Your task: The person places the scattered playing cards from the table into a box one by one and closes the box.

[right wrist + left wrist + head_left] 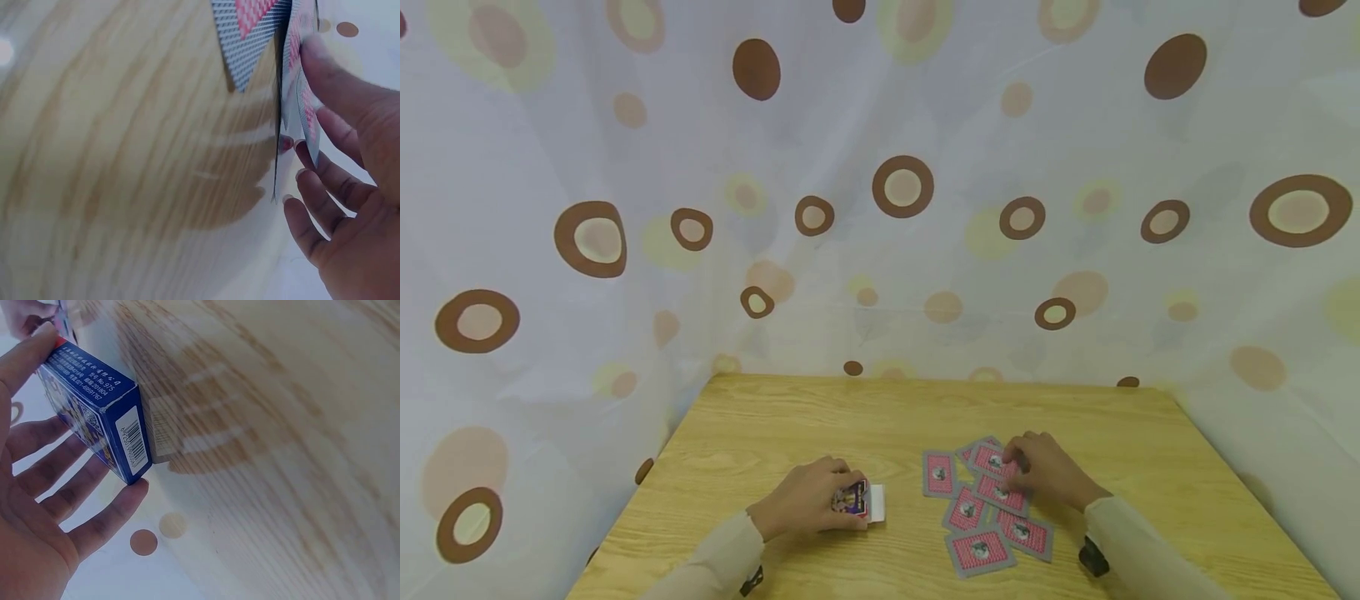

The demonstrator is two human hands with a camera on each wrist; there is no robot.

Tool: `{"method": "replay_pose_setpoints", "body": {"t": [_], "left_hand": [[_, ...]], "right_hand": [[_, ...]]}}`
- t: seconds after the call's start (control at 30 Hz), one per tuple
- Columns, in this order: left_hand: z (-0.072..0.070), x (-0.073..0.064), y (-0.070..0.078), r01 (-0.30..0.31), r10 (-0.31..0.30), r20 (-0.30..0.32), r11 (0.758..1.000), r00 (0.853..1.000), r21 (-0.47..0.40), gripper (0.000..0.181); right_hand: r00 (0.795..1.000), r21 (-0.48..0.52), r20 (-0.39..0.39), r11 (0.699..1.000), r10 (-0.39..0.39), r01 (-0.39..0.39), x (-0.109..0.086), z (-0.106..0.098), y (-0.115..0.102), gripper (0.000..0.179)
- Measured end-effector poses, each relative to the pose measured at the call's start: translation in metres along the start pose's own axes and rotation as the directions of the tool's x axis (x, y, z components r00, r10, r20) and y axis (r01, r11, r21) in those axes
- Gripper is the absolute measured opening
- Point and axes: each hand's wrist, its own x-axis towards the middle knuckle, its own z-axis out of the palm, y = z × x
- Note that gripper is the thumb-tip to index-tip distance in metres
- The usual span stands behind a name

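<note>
My left hand [811, 500] grips a blue playing-card box [94, 403] on the left of the table. Its white end flap [877, 503] sticks out toward the right. In the left wrist view the thumb lies along one edge and the fingers along another, with a barcode on the near end. At the right, my right hand [1047, 468] has its thumb and fingers curled at the edges of a red-backed playing card [1002, 493]. Several more face-down playing cards [981, 550] lie loosely spread and overlapping around it. The right palm covers part of the upper cards.
A light wooden table [775, 421] carries everything. Behind it and along both sides hangs a white curtain [850, 267] with brown and beige dots. One card [939, 473] lies at the pile's left side, nearest the box.
</note>
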Motion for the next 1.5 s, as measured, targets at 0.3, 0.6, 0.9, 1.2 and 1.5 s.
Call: {"method": "replay_pose_setpoints", "body": {"t": [0.3, 0.6, 0.9, 1.2, 1.5], "left_hand": [[0.0009, -0.0007, -0.0012, 0.001, -0.001, 0.003, 1.0, 1.0, 0.0, 0.077], [0.0017, -0.0006, -0.0015, -0.007, 0.007, -0.013, 1.0, 1.0, -0.004, 0.076], [0.0008, -0.001, -0.0013, -0.012, 0.012, -0.009, 1.0, 1.0, 0.003, 0.075], [0.0021, -0.0021, -0.0013, 0.001, -0.001, 0.001, 1.0, 1.0, -0.003, 0.074], [-0.0006, -0.0017, -0.0006, -0.005, 0.005, -0.006, 1.0, 1.0, -0.009, 0.075]], "right_hand": [[0.993, 0.088, 0.1, 0.994, 0.059, -0.068, -0.0004, -0.0033, 0.0024, 0.052], [0.978, 0.12, 0.164, 0.982, 0.125, -0.145, -0.0008, -0.0029, 0.0069, 0.051], [0.978, 0.166, 0.179, 0.976, 0.11, -0.14, -0.0028, -0.0076, -0.0004, 0.049], [0.996, -0.001, 0.08, 0.999, 0.046, -0.046, -0.0023, -0.0077, 0.0005, 0.06], [1.0, -0.083, -0.003, 0.997, -0.01, 0.01, -0.0047, -0.0093, 0.0018, 0.06]]}}
